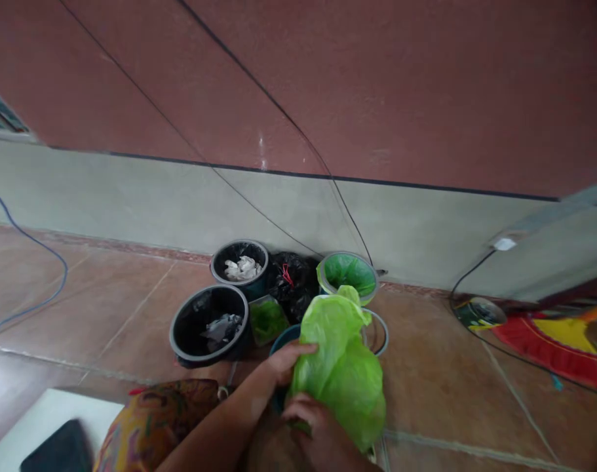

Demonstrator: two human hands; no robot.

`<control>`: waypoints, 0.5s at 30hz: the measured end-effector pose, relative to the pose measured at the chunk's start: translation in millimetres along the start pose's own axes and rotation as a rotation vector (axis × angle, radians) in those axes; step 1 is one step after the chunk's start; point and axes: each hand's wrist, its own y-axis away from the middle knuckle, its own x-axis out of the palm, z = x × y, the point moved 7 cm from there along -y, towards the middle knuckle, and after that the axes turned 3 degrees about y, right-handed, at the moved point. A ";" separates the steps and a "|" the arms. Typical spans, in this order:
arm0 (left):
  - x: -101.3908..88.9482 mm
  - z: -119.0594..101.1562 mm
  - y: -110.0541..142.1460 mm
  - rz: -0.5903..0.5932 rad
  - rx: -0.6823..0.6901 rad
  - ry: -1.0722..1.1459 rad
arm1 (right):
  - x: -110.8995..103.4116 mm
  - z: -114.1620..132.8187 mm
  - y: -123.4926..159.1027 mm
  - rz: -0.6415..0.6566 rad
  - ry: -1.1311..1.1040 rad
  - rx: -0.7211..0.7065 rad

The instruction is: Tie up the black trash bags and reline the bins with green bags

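A bright green plastic bag [342, 367] bulges over a dark bin [284, 337] on the floor in front of me. My left hand [286, 364] lies against the bag's left side with fingers curled onto it. My right hand [310, 423] grips the bag's lower edge near me. Behind it stand a bin lined with a green bag [348, 274], a black bin holding white scraps [240, 265], a larger black-lined bin [210, 324] and a tied black bag [292, 282].
A grey ring [379, 331] lies right of the bag. Thin cables [259, 210] run down the wall, and a blue cable [27, 242] crosses the tiled floor at left. A red and yellow mat [556, 344] lies at right. A white surface [52, 419] with a dark object sits at lower left.
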 end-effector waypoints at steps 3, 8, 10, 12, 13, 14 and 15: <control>-16.3 -10.3 -3.3 -0.099 0.095 0.005 | -18.0 -50.6 17.6 -0.099 0.189 0.171; -50.9 -6.8 0.1 -0.338 0.258 -0.645 | -114.6 -75.4 10.3 -0.335 0.290 0.431; -60.8 4.7 5.6 -0.379 0.283 -0.833 | -142.1 -62.4 -5.3 -0.426 0.402 0.443; -69.0 18.7 11.5 -0.388 0.272 -0.905 | -142.1 -43.5 -30.2 -0.362 0.544 0.301; -71.9 25.3 14.0 -0.381 0.256 -0.925 | -132.1 -37.6 -41.9 -0.272 0.615 0.221; -73.2 30.5 16.4 -0.364 0.247 -0.957 | -117.9 -36.5 -50.9 -0.166 0.675 0.163; -73.3 34.2 18.6 -0.342 0.247 -0.995 | -101.9 -41.0 -56.2 -0.056 0.721 0.140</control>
